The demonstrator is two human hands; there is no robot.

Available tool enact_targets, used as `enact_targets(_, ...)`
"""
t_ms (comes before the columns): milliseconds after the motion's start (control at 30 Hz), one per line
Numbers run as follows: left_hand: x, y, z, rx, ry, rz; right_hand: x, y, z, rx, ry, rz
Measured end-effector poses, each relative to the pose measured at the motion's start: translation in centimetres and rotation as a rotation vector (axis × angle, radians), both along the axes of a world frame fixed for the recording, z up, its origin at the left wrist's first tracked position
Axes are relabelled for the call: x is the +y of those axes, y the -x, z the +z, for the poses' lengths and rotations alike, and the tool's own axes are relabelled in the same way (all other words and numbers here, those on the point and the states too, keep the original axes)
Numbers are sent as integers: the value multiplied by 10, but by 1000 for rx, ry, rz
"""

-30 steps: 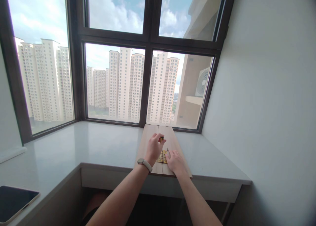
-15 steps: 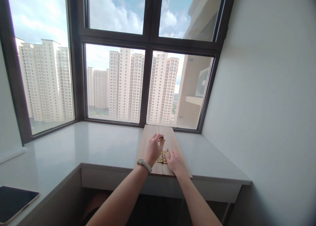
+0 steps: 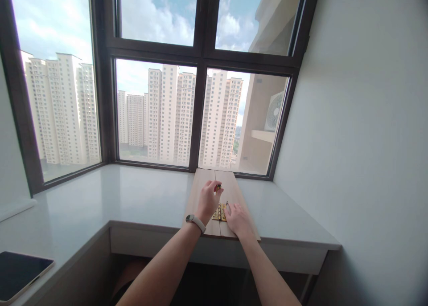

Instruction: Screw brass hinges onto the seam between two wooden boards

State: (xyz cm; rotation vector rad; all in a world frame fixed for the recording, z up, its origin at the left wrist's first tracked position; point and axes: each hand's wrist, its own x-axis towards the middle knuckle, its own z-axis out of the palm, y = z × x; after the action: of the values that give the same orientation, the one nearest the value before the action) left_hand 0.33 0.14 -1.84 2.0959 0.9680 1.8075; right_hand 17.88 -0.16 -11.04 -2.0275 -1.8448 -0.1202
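Daylight from the large dark-framed glass window (image 3: 154, 50) leaves pale glare on the glossy white tabletop (image 3: 143, 194), deep shadow beneath; wide-angle distortion stretches the edges.

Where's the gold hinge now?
The gold hinge is low in the middle of the head view, lying across both wooden boards, just left of the right hand.

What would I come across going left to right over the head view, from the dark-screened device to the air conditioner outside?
Device, watch, left hand, hinge, right hand, air conditioner.
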Motion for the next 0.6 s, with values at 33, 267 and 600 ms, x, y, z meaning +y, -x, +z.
enact_targets(33, 0, 0, 0, -1, 3, -5, 0, 0, 0, 2, 3, -2)
enact_targets(267, -1, -1, -2, -15, -18, -4, 1, 0, 0, 4, 13, -5)
enact_targets(600, -5, 2, 2, -6, -24, -11, 3, -2, -4, 1, 10, 8)
